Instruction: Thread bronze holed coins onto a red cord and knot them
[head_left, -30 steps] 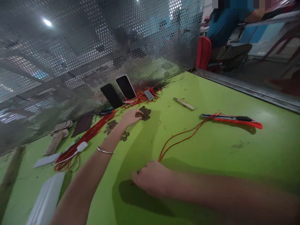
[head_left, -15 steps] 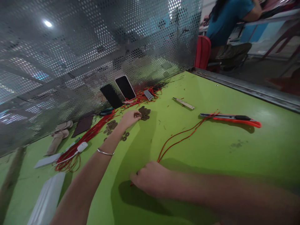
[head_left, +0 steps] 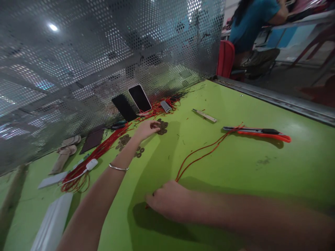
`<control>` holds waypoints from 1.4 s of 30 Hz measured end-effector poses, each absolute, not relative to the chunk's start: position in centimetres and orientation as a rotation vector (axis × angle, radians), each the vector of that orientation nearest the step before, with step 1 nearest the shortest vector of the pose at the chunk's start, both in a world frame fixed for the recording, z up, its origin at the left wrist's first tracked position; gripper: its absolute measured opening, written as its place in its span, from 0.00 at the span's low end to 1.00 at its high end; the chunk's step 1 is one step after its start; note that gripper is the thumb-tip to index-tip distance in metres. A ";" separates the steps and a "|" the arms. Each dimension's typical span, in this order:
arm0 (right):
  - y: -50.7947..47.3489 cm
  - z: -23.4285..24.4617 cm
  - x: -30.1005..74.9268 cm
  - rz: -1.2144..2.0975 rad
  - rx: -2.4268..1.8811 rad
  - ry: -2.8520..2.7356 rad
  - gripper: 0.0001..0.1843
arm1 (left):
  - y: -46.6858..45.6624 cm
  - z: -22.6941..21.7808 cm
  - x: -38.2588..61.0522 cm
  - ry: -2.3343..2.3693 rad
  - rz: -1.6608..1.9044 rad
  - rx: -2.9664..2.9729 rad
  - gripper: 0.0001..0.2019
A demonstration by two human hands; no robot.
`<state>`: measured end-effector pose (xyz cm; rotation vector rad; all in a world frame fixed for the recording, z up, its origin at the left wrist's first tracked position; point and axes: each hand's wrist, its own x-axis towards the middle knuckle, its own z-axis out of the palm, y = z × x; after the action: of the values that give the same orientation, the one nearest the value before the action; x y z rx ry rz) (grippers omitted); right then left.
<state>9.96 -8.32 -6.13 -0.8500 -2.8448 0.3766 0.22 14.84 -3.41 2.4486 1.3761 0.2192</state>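
Observation:
My left hand (head_left: 147,130), a silver bangle on its wrist, reaches to the left edge of a small pile of dark round coins with holes (head_left: 163,128). Thumb and forefinger are curved with a gap between them at the coins; no coin shows clearly in the grasp. Low in the middle, my right hand (head_left: 170,200) is closed around a doubled red cord (head_left: 195,157). A short end of cord sticks out below its fingertips. The cord's far end lies over a utility knife with an orange handle (head_left: 277,136).
More coins (head_left: 124,141) lie beside my left forearm. Behind are a bundle of red cords (head_left: 104,148), a phone (head_left: 140,97) leaning on the perforated metal screen (head_left: 167,45), and cord scraps. A beige-handled blade (head_left: 205,115) lies farther right. A person in blue (head_left: 253,21) sits beyond the table.
My left hand has moved slightly right, farther onto the coin pile, and its thumb and forefinger have parted a little. My right hand stays in place with the cord.

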 end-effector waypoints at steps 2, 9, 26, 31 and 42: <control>-8.3 -5.8 10.2 0.386 -0.867 -2.846 0.12 | 14.9 -3.2 0.9 1.338 0.173 2.448 0.17; -8.4 -5.1 10.5 0.412 -0.840 -2.851 0.12 | 15.0 -3.2 1.6 1.267 0.071 2.457 0.14; -8.1 -5.8 10.0 0.364 -0.842 -2.879 0.11 | 13.1 -1.3 -1.3 1.460 0.256 2.335 0.19; -8.1 -5.3 10.0 0.420 -0.818 -2.940 0.14 | 6.8 0.4 -5.3 1.287 -0.044 2.059 0.19; -7.6 -5.3 10.8 0.351 -0.898 -3.029 0.21 | -1.6 -1.3 -8.7 1.361 -0.081 2.069 0.14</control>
<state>10.80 -7.64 -5.34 -0.8981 -3.0286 0.3509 -8.74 -1.56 -1.25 2.0688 1.3614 -0.0808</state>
